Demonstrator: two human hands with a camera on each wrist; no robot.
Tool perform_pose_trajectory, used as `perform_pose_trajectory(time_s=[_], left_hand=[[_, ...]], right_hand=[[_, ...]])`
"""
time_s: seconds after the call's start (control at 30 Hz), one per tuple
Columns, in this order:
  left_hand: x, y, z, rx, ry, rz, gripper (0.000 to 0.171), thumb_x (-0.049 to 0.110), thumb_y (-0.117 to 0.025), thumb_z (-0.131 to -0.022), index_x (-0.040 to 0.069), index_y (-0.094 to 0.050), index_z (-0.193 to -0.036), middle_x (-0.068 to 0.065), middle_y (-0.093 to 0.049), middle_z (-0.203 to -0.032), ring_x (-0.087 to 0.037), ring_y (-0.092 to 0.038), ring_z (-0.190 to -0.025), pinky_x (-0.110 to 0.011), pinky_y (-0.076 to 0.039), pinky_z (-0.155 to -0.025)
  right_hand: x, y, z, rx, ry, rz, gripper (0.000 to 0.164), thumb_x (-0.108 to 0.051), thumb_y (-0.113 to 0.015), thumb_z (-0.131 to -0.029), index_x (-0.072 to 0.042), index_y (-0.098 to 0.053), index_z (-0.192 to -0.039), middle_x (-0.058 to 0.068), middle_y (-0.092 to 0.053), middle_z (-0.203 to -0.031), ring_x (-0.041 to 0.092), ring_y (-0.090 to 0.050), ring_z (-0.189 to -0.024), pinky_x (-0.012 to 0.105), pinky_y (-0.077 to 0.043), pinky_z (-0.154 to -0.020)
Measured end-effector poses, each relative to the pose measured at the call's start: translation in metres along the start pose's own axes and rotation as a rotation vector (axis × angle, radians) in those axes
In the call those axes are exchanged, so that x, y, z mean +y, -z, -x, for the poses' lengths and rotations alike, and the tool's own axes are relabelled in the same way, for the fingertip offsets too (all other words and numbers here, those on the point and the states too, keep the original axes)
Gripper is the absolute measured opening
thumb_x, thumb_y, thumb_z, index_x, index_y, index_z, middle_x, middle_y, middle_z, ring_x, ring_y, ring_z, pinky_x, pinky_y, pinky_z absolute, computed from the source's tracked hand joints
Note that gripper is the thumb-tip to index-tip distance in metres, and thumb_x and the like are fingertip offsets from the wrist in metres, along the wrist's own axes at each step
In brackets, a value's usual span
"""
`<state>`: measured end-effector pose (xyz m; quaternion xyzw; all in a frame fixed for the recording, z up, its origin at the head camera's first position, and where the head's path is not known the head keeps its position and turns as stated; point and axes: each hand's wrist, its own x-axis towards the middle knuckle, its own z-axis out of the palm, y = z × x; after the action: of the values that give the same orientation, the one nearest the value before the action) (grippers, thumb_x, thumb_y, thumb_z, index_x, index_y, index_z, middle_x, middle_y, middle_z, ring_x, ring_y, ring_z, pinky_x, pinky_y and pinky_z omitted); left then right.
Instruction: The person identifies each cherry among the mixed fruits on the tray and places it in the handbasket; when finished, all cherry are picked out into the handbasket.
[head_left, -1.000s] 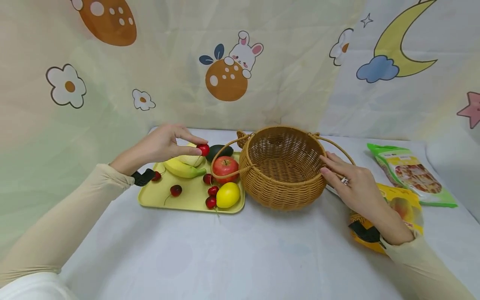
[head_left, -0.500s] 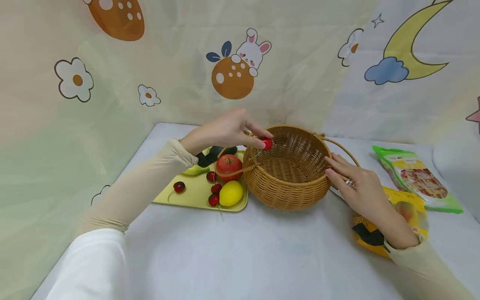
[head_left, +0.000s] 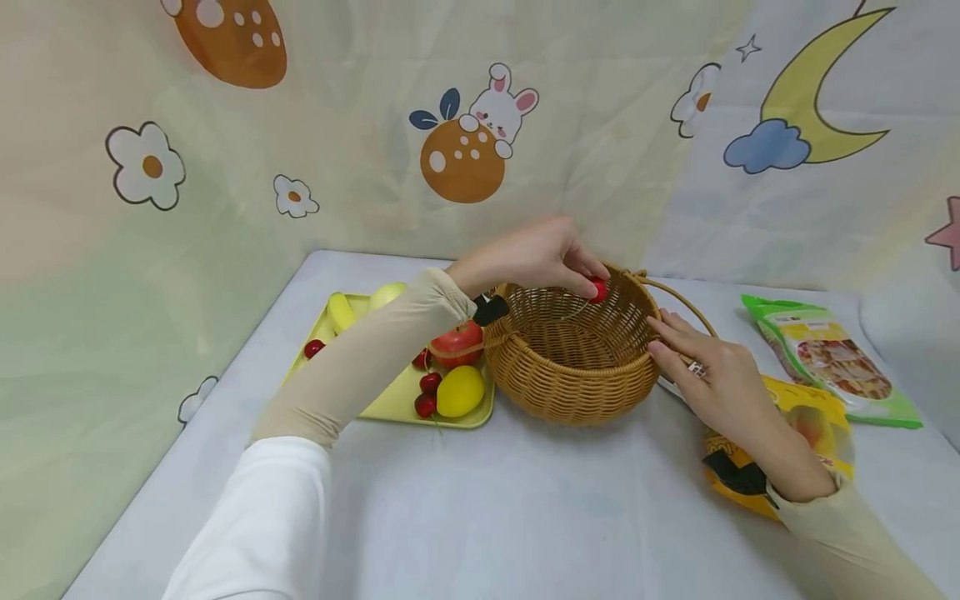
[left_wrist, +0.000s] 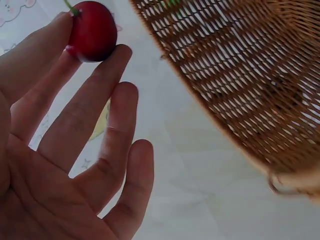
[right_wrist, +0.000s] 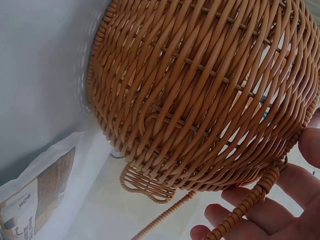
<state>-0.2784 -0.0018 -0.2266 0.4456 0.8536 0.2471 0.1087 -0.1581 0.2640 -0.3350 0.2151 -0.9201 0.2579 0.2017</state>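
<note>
My left hand (head_left: pixel 543 257) pinches a red cherry (head_left: pixel 597 290) by thumb and fingertips, over the mouth of a wicker basket (head_left: pixel 570 392). In the left wrist view the cherry (left_wrist: pixel 94 32) shows a green stem, and the other fingers are spread beside the basket (left_wrist: pixel 235 85). At the basket's right side, my right hand (head_left: pixel 716 371) holds the rim with thumb and fingers. The right wrist view shows that hand (right_wrist: pixel 270 210) by the handle's root (right_wrist: pixel 270 177), thumb at the rim. The basket's visible inside is bare wicker.
Left of the basket, a yellow tray (head_left: pixel 390 407) bears a banana (head_left: pixel 341 312), an apple (head_left: pixel 457 343), a lemon (head_left: pixel 461 392) and several cherries (head_left: pixel 425 406), partly hidden by my left arm. Two packets, one green-edged (head_left: pixel 836 358) and one yellow (head_left: pixel 817 417), lie at right.
My left hand has carried the cherry rightward from above the tray to over the basket. The right hand has stayed at the basket's rim.
</note>
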Motion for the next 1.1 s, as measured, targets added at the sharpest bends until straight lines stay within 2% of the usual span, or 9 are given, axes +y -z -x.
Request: perform_pose_trajectory(time_s=[0.2, 0.4, 0.57, 0.7, 0.77, 0.8, 0.93, 1.0, 1.1], left_hand=[[0.000, -0.008, -0.017, -0.007, -0.020, -0.034, 0.028, 0.029, -0.078, -0.092, 0.016, -0.080, -0.117, 0.001, -0.080, -0.112, -0.005, -0.074, -0.102, -0.019, -0.054, -0.087], [-0.006, -0.018, -0.034, -0.024, 0.002, -0.035, 0.029, 0.027, -0.079, -0.092, 0.015, -0.079, -0.118, -0.001, -0.079, -0.113, -0.007, -0.074, -0.101, -0.019, -0.054, -0.085], [-0.011, -0.030, -0.043, -0.054, -0.004, -0.071, 0.028, 0.026, -0.077, -0.093, 0.014, -0.079, -0.119, -0.002, -0.079, -0.115, -0.008, -0.074, -0.102, -0.019, -0.054, -0.084], [-0.014, -0.039, -0.047, -0.094, 0.004, -0.105, 0.029, 0.027, -0.076, -0.094, 0.016, -0.078, -0.121, 0.000, -0.078, -0.117, -0.009, -0.073, -0.103, -0.019, -0.054, -0.085], [-0.014, -0.042, -0.049, -0.099, 0.010, -0.100, 0.030, 0.028, -0.076, -0.094, 0.016, -0.078, -0.121, 0.000, -0.078, -0.118, -0.009, -0.073, -0.104, -0.019, -0.055, -0.086], [-0.014, -0.042, -0.049, -0.098, 0.010, -0.094, 0.030, 0.027, -0.077, -0.094, 0.016, -0.078, -0.121, 0.000, -0.078, -0.118, -0.009, -0.073, -0.104, -0.020, -0.055, -0.086], [-0.012, -0.042, -0.049, -0.089, 0.007, -0.090, 0.029, 0.028, -0.078, -0.093, 0.017, -0.079, -0.119, 0.000, -0.079, -0.116, -0.009, -0.073, -0.103, -0.020, -0.054, -0.087], [-0.012, -0.042, -0.050, -0.090, 0.006, -0.088, 0.029, 0.028, -0.078, -0.092, 0.017, -0.079, -0.119, 0.000, -0.079, -0.115, -0.008, -0.073, -0.102, -0.020, -0.054, -0.086], [-0.013, -0.043, -0.052, -0.098, 0.004, -0.083, 0.029, 0.028, -0.079, -0.091, 0.017, -0.079, -0.118, 0.001, -0.079, -0.115, -0.008, -0.073, -0.102, -0.019, -0.054, -0.086]], right_hand=[[-0.001, -0.001, -0.001, -0.008, -0.003, -0.004, 0.043, -0.025, -0.061, -0.104, -0.013, -0.059, -0.145, 0.021, -0.056, -0.148, 0.050, -0.063, -0.121, 0.065, -0.051, -0.090], [-0.001, -0.001, 0.000, 0.003, 0.015, 0.018, 0.042, -0.024, -0.061, -0.104, -0.012, -0.060, -0.145, 0.020, -0.058, -0.147, 0.046, -0.071, -0.102, 0.043, -0.054, -0.070], [-0.001, -0.003, 0.000, 0.009, 0.014, 0.019, 0.042, -0.024, -0.062, -0.104, -0.012, -0.060, -0.144, 0.019, -0.058, -0.147, 0.047, -0.067, -0.115, 0.052, -0.055, -0.079], [0.000, -0.004, 0.000, 0.011, 0.014, 0.019, 0.042, -0.024, -0.062, -0.104, -0.012, -0.061, -0.144, 0.020, -0.058, -0.146, 0.040, -0.073, -0.090, 0.042, -0.054, -0.069], [0.000, -0.003, 0.000, 0.011, 0.012, 0.018, 0.042, -0.025, -0.061, -0.104, -0.012, -0.061, -0.144, 0.020, -0.058, -0.146, 0.030, -0.068, -0.066, 0.033, -0.046, -0.059], [0.000, -0.003, 0.000, 0.012, 0.012, 0.018, 0.041, -0.025, -0.061, -0.104, -0.012, -0.061, -0.143, 0.021, -0.058, -0.146, 0.030, -0.067, -0.064, 0.030, -0.044, -0.057], [0.000, -0.001, 0.000, 0.008, 0.000, 0.016, 0.042, -0.026, -0.061, -0.105, -0.011, -0.061, -0.144, 0.021, -0.057, -0.147, 0.032, -0.068, -0.068, 0.029, -0.043, -0.056], [0.000, -0.001, 0.001, 0.010, -0.001, 0.017, 0.042, -0.025, -0.060, -0.105, -0.011, -0.061, -0.143, 0.021, -0.057, -0.147, 0.041, -0.072, -0.087, 0.030, -0.046, -0.061], [0.001, 0.000, 0.002, 0.010, -0.006, 0.018, 0.042, -0.026, -0.061, -0.105, -0.012, -0.060, -0.144, 0.021, -0.057, -0.147, 0.040, -0.072, -0.083, 0.030, -0.044, -0.059]])
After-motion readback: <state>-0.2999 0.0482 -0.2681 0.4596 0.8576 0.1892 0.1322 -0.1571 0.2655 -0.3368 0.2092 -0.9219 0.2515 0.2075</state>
